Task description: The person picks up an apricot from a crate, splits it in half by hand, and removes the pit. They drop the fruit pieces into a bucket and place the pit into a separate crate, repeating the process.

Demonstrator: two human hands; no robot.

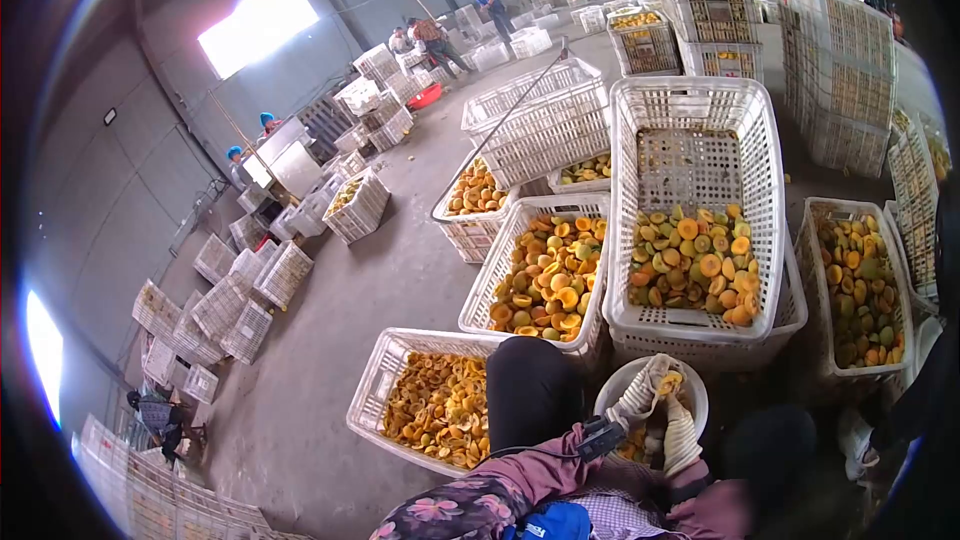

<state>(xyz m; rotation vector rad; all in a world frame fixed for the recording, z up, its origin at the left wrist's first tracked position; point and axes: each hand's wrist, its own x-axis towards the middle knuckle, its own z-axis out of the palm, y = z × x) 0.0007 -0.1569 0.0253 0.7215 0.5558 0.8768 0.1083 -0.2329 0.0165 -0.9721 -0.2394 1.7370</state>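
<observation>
Both my hands wear pale knitted gloves and meet over a round white bucket between my knees. My left hand comes in from the left, its fingers closed around a small orange-yellow fruit piece. My right hand is just below and to the right, close to the same piece; its fingers are too small and overlapped to read. More fruit pieces lie low in the bucket. In front stands a white crate part filled with halved fruit.
A crate of flattened fruit pieces stands left of my knee. Crates of halves flank the central one. Tall crate stacks rise at the back right. Several people are far back, and a person's shoe is at the right.
</observation>
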